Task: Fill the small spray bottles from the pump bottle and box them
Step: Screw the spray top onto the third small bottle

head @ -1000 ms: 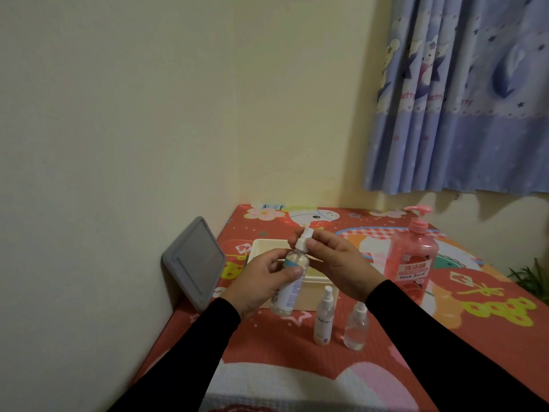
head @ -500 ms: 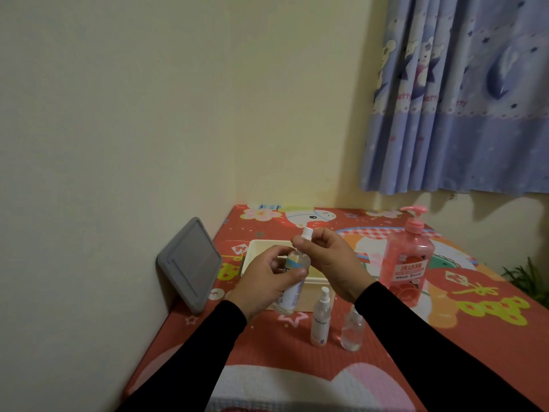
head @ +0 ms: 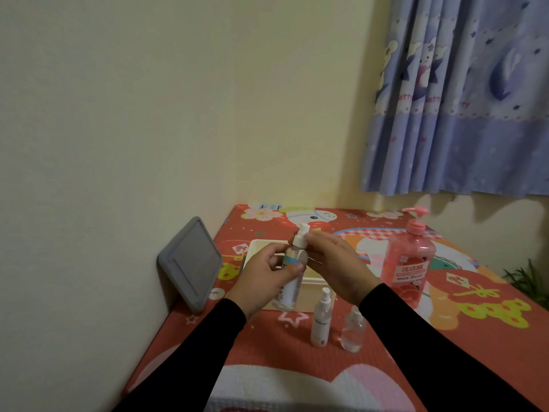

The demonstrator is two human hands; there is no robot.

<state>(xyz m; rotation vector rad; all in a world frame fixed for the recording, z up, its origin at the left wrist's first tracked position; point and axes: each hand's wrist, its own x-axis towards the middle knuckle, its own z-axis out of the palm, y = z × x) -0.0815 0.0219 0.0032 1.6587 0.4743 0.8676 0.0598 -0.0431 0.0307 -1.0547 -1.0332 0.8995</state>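
My left hand (head: 264, 278) grips the body of a clear spray bottle (head: 292, 281) with a blue-and-white label, held upright above the table. My right hand (head: 335, 267) pinches that bottle's white spray cap (head: 300, 237) with its fingertips. Behind my hands lies a cream box (head: 261, 246), mostly hidden. A slim white spray bottle (head: 321, 318) and a small clear bottle (head: 353, 333) stand on the mat in front of the box. The pink pump bottle (head: 411, 261) stands to the right.
A grey lid or tablet (head: 191, 263) leans against the left wall. The table carries a red cartoon mat (head: 445, 331). A blue curtain (head: 457, 96) hangs at the upper right, and a green plant (head: 531, 281) shows at the right edge.
Both hands stay on the same spray bottle, with the right fingers shifting slightly on the cap. The view has tilted a little.
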